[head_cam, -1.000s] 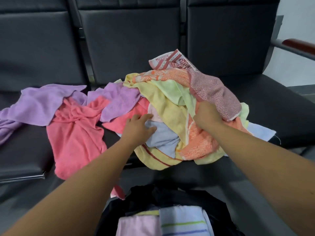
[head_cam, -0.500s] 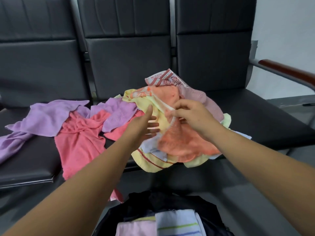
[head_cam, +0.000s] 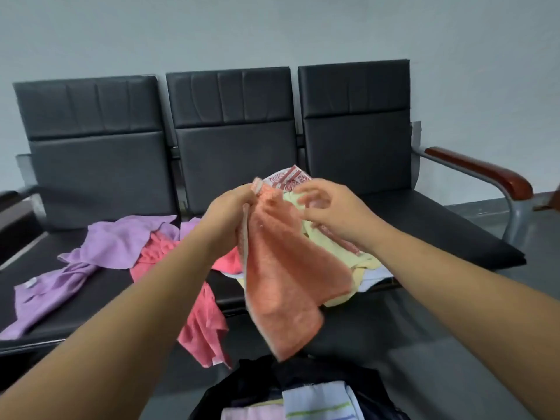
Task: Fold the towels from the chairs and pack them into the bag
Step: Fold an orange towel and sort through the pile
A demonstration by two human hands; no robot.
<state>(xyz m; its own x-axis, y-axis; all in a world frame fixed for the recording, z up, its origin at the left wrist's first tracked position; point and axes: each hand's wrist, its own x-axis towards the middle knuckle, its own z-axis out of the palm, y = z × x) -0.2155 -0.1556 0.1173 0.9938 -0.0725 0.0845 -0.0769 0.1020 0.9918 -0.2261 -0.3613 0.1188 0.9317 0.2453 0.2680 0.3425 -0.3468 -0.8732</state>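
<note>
We note the left hand (head_cam: 230,213) gripping the orange towel (head_cam: 281,274) above the chairs (head_cam: 230,153); the right hand (head_cam: 327,207) is there too, fingers loose.

Head cam, fwd-down, close over chairs (head_cam: 230,153)

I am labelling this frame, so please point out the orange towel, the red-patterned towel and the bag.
orange towel (head_cam: 281,274): head view, middle of the hanging cloth.
red-patterned towel (head_cam: 286,179): head view, its visible top corner.
bag (head_cam: 251,384): head view, dark rim on its left.

Waiting area: linked black padded chairs (head_cam: 230,140), metal armrest (head_cam: 478,174), bare wall (head_cam: 272,31).
</note>
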